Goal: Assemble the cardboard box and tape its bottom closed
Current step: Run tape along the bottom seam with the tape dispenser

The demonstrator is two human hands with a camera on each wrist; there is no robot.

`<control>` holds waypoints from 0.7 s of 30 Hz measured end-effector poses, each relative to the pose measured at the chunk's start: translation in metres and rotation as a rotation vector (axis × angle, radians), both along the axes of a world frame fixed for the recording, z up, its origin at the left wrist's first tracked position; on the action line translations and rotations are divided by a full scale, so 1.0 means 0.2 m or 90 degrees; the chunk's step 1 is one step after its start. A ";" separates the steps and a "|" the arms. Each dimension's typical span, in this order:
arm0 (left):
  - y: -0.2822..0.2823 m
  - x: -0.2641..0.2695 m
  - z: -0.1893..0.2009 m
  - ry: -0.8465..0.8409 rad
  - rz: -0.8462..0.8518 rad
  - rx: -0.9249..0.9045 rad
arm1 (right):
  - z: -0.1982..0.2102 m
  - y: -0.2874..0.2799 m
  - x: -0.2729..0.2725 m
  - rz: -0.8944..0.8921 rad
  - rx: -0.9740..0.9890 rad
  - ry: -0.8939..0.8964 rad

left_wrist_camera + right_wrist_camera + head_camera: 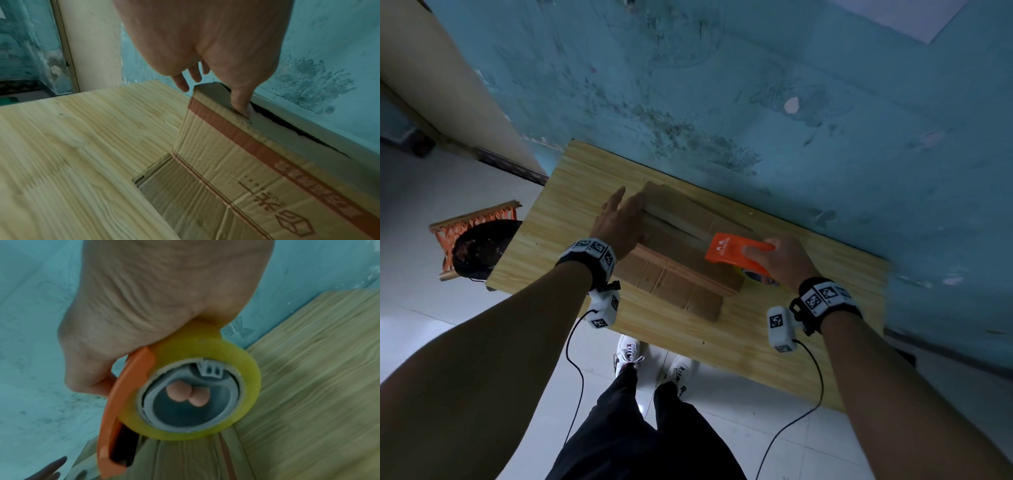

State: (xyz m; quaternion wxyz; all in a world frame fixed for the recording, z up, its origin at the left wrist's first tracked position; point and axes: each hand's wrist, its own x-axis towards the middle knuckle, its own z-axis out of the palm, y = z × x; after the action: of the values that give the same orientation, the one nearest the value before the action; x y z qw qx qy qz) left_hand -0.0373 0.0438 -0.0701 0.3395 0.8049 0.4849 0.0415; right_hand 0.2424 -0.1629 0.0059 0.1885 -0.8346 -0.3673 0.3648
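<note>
A brown cardboard box (674, 277) with a red stripe (230, 129) stands on the wooden table (722, 346), its closed flaps facing up. My left hand (619, 219) rests at the box's left end with straight fingers; in the left wrist view its thumb (240, 102) presses on the top flap beside the seam. My right hand (784, 260) grips an orange tape dispenser (729, 250) over the right end of the box top. In the right wrist view the dispenser (119, 402) carries a yellowish tape roll (248, 378), and two fingertips (189, 392) show through its core.
The table's far edge stands against a stained blue wall (722, 85). A woven orange stool (469, 222) with a dark object on it sits left of the table. My legs and white shoes (626, 353) are at the table's near edge. Cables hang from both wrist cameras.
</note>
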 end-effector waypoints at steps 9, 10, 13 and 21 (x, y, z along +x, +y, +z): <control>0.05 -0.06 -0.01 0.060 0.080 0.155 | -0.04 0.14 -0.26 -0.035 0.050 0.022; 0.05 -0.05 0.00 0.064 0.072 0.167 | -0.04 0.16 -0.28 -0.037 0.053 0.020; 0.03 0.01 -0.02 0.055 0.021 0.188 | -0.05 0.17 -0.28 -0.057 0.052 0.033; -0.03 0.25 0.00 0.149 -0.301 0.275 | -0.05 0.10 -0.24 -0.080 0.066 0.074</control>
State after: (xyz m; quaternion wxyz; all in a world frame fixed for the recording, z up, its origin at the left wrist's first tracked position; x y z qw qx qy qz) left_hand 0.0135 0.0380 -0.0709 0.1036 0.9476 0.3009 -0.0294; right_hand 0.1942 -0.1439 -0.0050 0.2749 -0.8227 -0.3207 0.3804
